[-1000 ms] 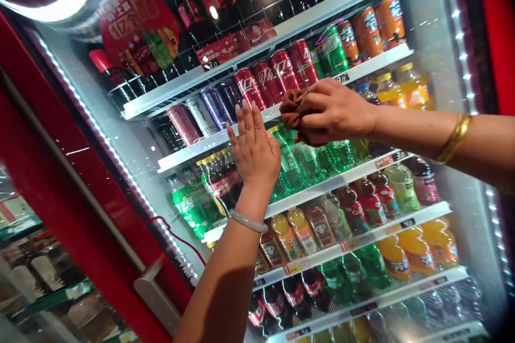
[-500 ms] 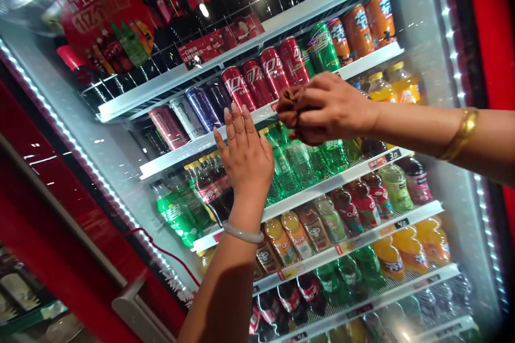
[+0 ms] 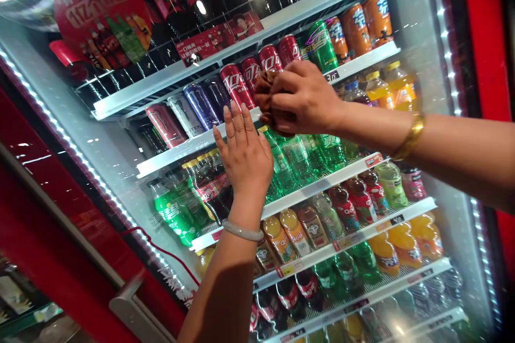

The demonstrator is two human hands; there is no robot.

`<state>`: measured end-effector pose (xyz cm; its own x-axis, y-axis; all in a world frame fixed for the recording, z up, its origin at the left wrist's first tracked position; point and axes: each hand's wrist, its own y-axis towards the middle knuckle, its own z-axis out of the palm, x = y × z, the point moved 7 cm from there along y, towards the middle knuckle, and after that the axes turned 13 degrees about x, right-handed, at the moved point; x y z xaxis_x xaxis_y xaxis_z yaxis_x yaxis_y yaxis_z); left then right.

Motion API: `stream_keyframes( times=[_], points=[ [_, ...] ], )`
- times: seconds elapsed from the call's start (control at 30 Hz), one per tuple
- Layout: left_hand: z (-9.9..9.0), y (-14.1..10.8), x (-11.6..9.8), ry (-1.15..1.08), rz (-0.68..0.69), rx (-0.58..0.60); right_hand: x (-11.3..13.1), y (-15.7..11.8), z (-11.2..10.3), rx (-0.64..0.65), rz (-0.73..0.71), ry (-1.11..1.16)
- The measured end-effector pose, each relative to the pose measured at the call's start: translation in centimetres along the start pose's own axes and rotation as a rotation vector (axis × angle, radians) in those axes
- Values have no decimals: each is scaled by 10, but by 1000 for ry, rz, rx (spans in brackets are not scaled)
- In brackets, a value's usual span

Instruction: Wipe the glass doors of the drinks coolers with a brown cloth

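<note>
A crumpled brown cloth (image 3: 269, 97) is bunched in my right hand (image 3: 303, 97), whose fingers are closed round it. That hand is at the glass front of a drinks fridge, before the row of red cola cans (image 3: 234, 86); a gold bangle (image 3: 411, 136) circles its wrist. Lower and to the left, my left hand (image 3: 247, 158) lies flat with fingers stretched upward, seemingly against the glass. It wears a pale bangle (image 3: 243, 231). Behind its fingertips are the cola cans and a blue can (image 3: 200, 107). Part of the cloth is hidden by my right fingers.
Lit shelves (image 3: 241, 40) hold bottles and cans behind the glass. A round red promotional sign (image 3: 102, 10) is at upper left. The metal door handle (image 3: 139, 305) is at lower left, near a thin red cord (image 3: 169, 253). Light strips (image 3: 446, 32) run along both sides.
My right hand has moved left and slightly up with the brown cloth, closer to above my left hand. The left hand stays in place. The view has shifted slightly.
</note>
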<state>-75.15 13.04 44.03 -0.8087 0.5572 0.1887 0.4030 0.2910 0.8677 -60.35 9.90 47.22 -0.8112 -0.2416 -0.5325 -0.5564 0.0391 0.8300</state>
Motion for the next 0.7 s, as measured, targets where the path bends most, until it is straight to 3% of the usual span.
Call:
stream_keyframes(
  times=[0.1, 0.17, 0.23, 0.3, 0.33, 0.43, 0.53, 0.63, 0.7],
  points=[
    [0, -1, 1, -2, 11, -3, 22, 3, 5, -80, 132, 34],
    [-1, -2, 1, -16, 14, -5, 38, -15, 8, -29, 31, 34],
    [-1, -2, 1, -34, 9, -10, 41, -38, 7, 44, -168, 1],
    [-1, -1, 0, -44, 10, -15, 28, -48, 2, 75, -296, -45],
    [-1, -1, -1, -46, 11, -15, 17, -44, 0, 74, -290, -64],
    [-1, 0, -1, -47, 2, -2, -7, -12, -1, 6, -38, -75],
    [0, -1, -1, -49, 5, 17, 4, 0, 3, -48, 144, -38],
    [-1, -2, 1, -52, 13, 9, 28, -26, 5, 0, -46, -25],
    [-1, -2, 2, -54, 13, 3, 26, -50, 3, 61, -224, -43]
  ],
)
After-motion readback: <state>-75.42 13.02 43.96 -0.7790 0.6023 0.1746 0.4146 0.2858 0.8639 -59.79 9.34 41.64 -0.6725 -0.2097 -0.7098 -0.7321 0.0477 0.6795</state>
